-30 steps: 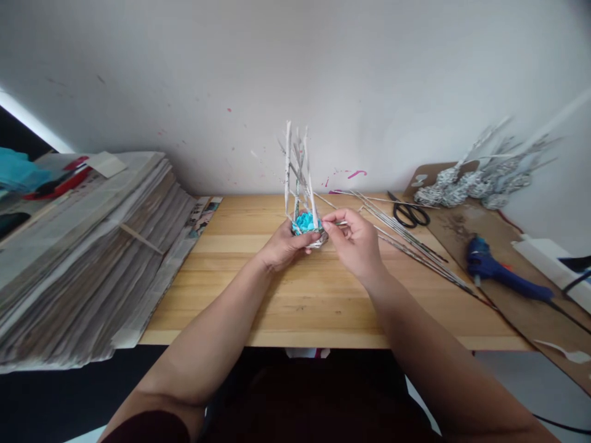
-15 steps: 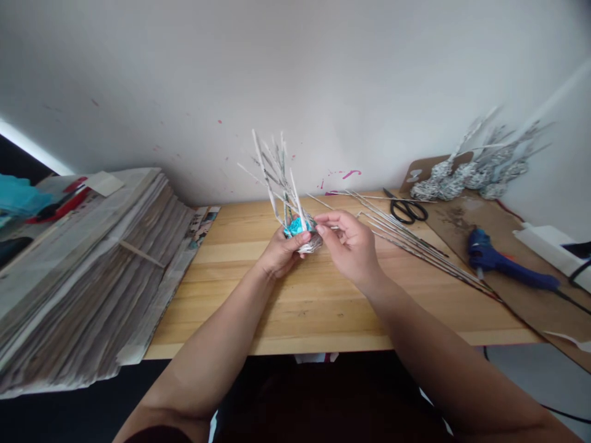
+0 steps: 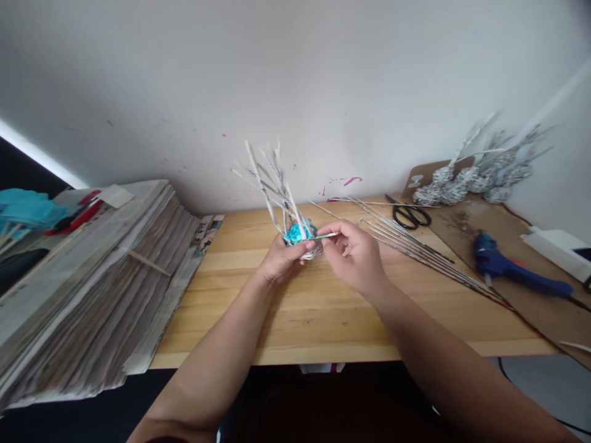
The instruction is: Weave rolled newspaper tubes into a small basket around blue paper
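Head view: the left hand (image 3: 279, 258) grasps a small basket (image 3: 314, 251); the right hand (image 3: 357, 255) pinches one paper strip (image 3: 325, 235).

Inscriptions: none could be read. Paper stack (image 3: 106, 301), left edge of the desk (image 3: 300, 323): any print was blurred beyond reading. Printed sheet (image 3: 207, 235), back left corner: coloured printing was seen, wording could not be made out. Rolled paper sticks (image 3: 415, 249), towards the right edge: printed specks were too small to be deciphered.
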The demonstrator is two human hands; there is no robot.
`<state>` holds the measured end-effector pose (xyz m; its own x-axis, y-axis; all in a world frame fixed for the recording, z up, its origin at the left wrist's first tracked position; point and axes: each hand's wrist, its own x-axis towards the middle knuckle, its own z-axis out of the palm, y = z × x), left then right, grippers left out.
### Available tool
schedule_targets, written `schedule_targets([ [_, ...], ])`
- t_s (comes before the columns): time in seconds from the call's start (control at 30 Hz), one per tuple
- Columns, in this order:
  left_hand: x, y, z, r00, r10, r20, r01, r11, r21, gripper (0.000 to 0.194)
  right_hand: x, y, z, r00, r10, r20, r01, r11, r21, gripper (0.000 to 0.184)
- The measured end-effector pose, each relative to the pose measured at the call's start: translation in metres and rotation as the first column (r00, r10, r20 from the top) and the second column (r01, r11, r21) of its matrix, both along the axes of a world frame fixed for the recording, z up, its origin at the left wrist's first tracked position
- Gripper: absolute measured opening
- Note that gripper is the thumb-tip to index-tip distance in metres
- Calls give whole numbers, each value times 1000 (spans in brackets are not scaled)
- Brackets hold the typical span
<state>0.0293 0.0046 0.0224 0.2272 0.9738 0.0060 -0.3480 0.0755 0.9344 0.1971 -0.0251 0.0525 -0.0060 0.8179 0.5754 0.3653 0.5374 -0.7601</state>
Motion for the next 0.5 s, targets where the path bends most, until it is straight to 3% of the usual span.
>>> schedule_targets([
  [0.1,0,1,-3,992,14,-124,-10,999,33,58,6,2,5,995,-95,33,90,986,139,20],
  [0.17,0,3,-4,986,14,-168,-3,998,62,61,7,4,5,988,-85,126,61,981,183,14],
  [0.3,0,5,-5,975,47,-219,-12,987,157,76,3,10,-7,949,-74,306,47,994,96,4],
  [0.5,0,8,-8,955,58,-290,1,980,199,80,3,10,-14,931,-28,365,-6,996,91,8],
])
